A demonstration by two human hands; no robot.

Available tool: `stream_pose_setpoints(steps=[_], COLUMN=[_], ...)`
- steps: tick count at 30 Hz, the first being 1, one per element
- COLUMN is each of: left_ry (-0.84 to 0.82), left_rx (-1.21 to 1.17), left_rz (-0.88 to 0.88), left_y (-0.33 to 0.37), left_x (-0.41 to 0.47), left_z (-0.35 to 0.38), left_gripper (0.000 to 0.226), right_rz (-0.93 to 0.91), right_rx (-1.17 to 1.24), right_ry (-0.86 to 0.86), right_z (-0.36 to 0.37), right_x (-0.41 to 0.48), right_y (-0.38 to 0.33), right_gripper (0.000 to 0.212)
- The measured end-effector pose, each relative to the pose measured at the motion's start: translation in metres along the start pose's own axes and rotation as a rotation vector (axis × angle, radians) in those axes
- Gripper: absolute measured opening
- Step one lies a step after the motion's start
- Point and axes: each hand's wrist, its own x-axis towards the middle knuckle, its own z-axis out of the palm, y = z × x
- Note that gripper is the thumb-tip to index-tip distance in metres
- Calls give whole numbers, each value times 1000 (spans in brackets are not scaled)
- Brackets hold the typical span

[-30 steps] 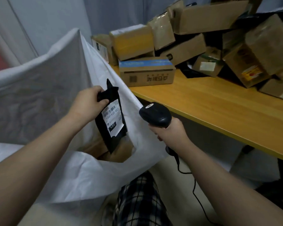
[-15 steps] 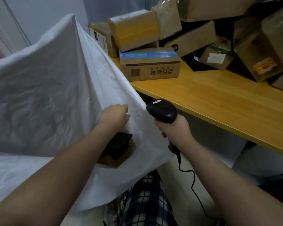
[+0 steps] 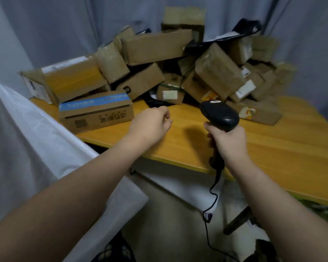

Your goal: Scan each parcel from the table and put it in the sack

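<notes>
Head view: a person's left hand [image 3: 150, 125] hovers above the wooden surface [image 3: 273, 152], fingers loosely curled and holding nothing, just in front of a heap of parcels [image 3: 216, 72]. The right hand [image 3: 228, 143] is wrapped round the handle of a black scanner [image 3: 219, 115], held up over the surface's near edge, and its cable [image 3: 209, 208] hangs down below. The parcels, mostly brown cardboard, lie stacked and tilted against one another along the back of the surface, before a grey curtain [image 3: 45, 35]. Nearest on the left, a blue-striped box [image 3: 96, 112] lies flat on the surface, close to the left hand but not touched by it. The white sack [image 3: 36, 148] stands at the left, beside the end of the surface, with its inside hidden from this angle.
</notes>
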Motion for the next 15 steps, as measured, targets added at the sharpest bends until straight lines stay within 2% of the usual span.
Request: stream_pose_setpoints(steps=[3,6,11,15], left_ry=[-16,-21,-104,-108], left_rx=[-197,-373,-679,-746], left_rz=[29,-22,-374,-588], left_y=[38,76,111,117], left_x=[35,79,166,209], left_z=[8,11,16,21], left_gripper=[32,54,89,103], right_rz=[-12,1,-52,-62], right_rx=[19,53,38,4], right_ry=[89,147,220,254], right_z=[-43,-74,-104,-113], right_x=[27,56,108,136], right_y=[-9,-19,-35,-35], right_gripper=[13,18,16,22])
